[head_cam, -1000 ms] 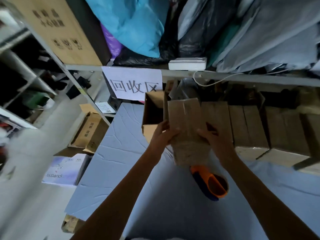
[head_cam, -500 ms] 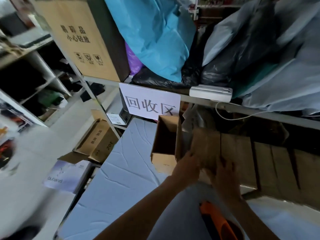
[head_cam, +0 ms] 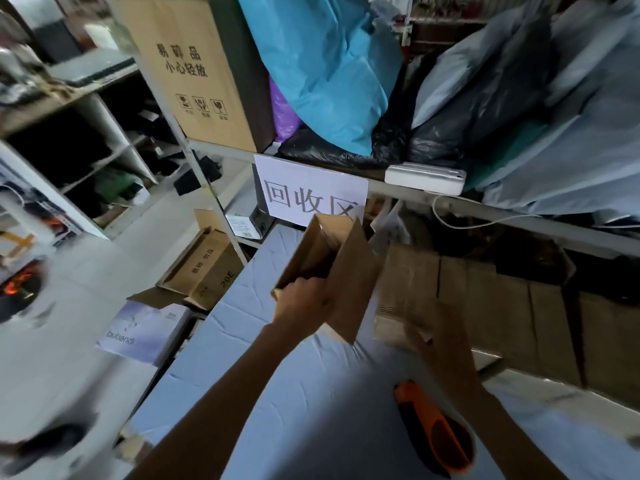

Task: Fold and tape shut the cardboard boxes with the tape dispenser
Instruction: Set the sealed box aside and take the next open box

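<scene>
My left hand [head_cam: 304, 301] has its grip clenched on the near edge of an open cardboard box [head_cam: 332, 271], tilted and lifted above the blue-grey desk [head_cam: 242, 341]. My right hand [head_cam: 446, 341] reaches toward the row of taped boxes [head_cam: 485, 306] along the back of the desk; it is blurred, and I cannot tell whether its grip is clenched or released. The orange tape dispenser [head_cam: 436, 431] lies on the desk just beside my right forearm. Behind the box a white paper sign [head_cam: 308, 188] reads 回收区. On the shelf above, a tall carton [head_cam: 194, 67] is printed 易碎品 小心轻放. On the floor to the left lies a white package [head_cam: 145, 330] marked "bubendi".
</scene>
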{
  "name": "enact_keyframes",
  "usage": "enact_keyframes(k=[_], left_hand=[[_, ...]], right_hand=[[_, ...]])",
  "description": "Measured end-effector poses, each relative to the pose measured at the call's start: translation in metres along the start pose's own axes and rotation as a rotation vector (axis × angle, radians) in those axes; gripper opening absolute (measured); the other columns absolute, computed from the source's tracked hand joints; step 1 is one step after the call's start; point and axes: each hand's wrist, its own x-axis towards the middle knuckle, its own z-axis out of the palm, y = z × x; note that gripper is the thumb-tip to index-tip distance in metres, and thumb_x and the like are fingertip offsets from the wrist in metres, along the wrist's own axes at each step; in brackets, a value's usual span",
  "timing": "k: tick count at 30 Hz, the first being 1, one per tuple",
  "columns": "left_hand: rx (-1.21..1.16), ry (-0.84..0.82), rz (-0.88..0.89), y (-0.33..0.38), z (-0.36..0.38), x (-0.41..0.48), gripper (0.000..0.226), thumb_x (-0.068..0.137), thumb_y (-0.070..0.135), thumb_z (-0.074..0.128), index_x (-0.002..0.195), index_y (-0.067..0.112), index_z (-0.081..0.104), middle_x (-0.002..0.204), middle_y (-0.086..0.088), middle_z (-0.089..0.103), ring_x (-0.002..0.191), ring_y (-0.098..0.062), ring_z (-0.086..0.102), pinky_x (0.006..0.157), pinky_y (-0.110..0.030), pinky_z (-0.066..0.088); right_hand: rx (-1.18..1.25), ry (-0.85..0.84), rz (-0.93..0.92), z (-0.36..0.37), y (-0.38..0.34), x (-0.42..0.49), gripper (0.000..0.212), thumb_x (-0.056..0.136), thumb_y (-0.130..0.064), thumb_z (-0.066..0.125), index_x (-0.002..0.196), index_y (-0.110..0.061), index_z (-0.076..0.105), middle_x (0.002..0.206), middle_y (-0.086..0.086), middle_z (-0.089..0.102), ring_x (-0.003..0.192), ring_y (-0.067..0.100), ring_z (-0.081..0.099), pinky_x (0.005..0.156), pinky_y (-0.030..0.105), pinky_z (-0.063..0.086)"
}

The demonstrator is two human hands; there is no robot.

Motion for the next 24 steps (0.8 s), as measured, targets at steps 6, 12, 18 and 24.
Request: enact_keyframes(k=[6, 12, 18, 24], left_hand=[[0.167, 0.207, 0.320, -0.075, -0.037, -0.089, 0.017, 0.079, 0.027, 0.072, 0.088, 0.013, 0.071, 0.092, -0.006, 0.068, 0.100, -0.025, 0.058, 0.095, -0.048, 0.044], [-0.082, 0.211, 0.506, -0.117, -0.012, -0.145, 0.008, 0.078, 0.011, 0.072, 0.077, 0.003, 0.071, 0.094, -0.008, 0.069, 0.114, -0.020, 0.048, 0.088, -0.038, 0.047], [-0.781, 0.240, 0.065, -0.109, 0.024, -0.168, 0.057, 0.076, 0.032, 0.077, 0.124, 0.024, 0.047, 0.135, 0.002, 0.035, 0.129, -0.005, 0.038, 0.102, -0.019, 0.042], [-0.930, 0.013, -0.056, -0.102, 0.046, -0.144, 0.062, 0.070, -0.015, 0.070, 0.116, 0.012, 0.039, 0.110, -0.005, 0.058, 0.103, -0.016, 0.060, 0.077, -0.017, 0.053]], right_hand=[[0.371, -0.041, 0.078, 0.013, -0.066, -0.006, 0.050, 0.080, -0.047, 0.070, 0.114, -0.016, 0.053, 0.105, 0.005, 0.060, 0.093, 0.020, 0.058, 0.076, 0.032, 0.044], [0.225, -0.202, 0.212, 0.046, -0.090, -0.038, 0.052, 0.072, -0.033, 0.079, 0.110, -0.016, 0.048, 0.106, -0.001, 0.057, 0.102, 0.020, 0.058, 0.084, 0.031, 0.045], [0.040, 0.005, 0.421, 0.064, -0.062, -0.105, 0.033, 0.076, 0.004, 0.063, 0.102, -0.004, 0.046, 0.094, 0.009, 0.055, 0.096, 0.030, 0.055, 0.073, 0.023, 0.035], [0.025, 0.171, 0.509, 0.066, -0.049, -0.134, 0.042, 0.079, -0.010, 0.072, 0.113, -0.004, 0.049, 0.086, 0.001, 0.052, 0.080, 0.019, 0.052, 0.070, 0.030, 0.043]])
